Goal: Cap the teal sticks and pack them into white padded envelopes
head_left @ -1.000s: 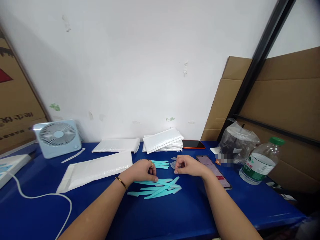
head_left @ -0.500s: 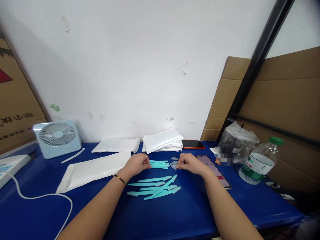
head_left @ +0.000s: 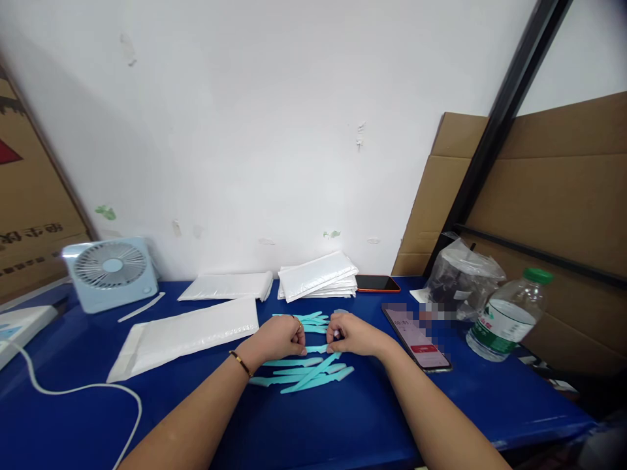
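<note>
Near: loose teal sticks (head_left: 313, 375) lie crossed on blue table (head_left: 294, 431), seem left over. Beyond: left hand (head_left: 287, 336) and right hand (head_left: 355, 334), fingers pinched closed, seem to hold single teal stick (head_left: 317, 349) between them. Farther: teal group (head_left: 316, 320), apparently set down; work looks partway. Behind: white packets (head_left: 318, 277).
</note>
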Demonstrator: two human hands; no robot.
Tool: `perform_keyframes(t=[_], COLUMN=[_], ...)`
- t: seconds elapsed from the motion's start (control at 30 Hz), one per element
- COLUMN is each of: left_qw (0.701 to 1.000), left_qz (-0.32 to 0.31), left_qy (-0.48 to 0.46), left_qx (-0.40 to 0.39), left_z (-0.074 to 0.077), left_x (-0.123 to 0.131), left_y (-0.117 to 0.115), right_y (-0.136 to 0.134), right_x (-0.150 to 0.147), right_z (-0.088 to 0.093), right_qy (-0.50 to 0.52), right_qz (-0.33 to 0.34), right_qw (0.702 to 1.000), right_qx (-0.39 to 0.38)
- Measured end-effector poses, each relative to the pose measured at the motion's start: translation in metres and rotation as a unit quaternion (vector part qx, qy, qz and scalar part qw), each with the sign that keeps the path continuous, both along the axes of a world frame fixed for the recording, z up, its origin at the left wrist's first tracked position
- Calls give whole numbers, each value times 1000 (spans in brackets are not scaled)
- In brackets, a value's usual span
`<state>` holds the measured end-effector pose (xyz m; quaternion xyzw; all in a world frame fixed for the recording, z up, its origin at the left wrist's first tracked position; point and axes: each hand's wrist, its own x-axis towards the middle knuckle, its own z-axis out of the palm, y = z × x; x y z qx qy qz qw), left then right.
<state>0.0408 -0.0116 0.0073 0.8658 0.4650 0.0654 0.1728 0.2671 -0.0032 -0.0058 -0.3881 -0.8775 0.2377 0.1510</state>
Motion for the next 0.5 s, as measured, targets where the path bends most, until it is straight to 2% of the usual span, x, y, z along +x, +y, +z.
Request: perform_keyframes(t=[0.07, 0.13, 0.2, 0.27, 0.33, 0.43, 0.5], left_qw=[999, 996, 993, 991, 992, 996, 998], left_qz=[9, 26, 57, 87, 91, 48, 17], left_qy=[10, 19, 20, 5, -20, -47, -55], left_qx=[50, 88, 101, 101, 89, 54, 27], left_z=[-1, -1, -3, -3, -3, 2, 6], left_x=[-2, -6, -11, -14, -14, -8, -2], left_y=[5, 12, 18, 21, 19, 8, -2], right_y=[4, 9, 12, 12, 9, 5, 4], right_x=[6, 16, 26, 32, 32, 28, 26], right_z=[-1, 0, 1, 4, 6, 7, 6], right_qy=[2, 10, 15, 21, 25, 5, -16], right_qz=[-22, -77, -134, -150, -106, -1, 36], right_qw=[1000, 997, 990, 988, 994, 1000, 999], right_qx=[4, 21, 39, 43, 27, -10, -18])
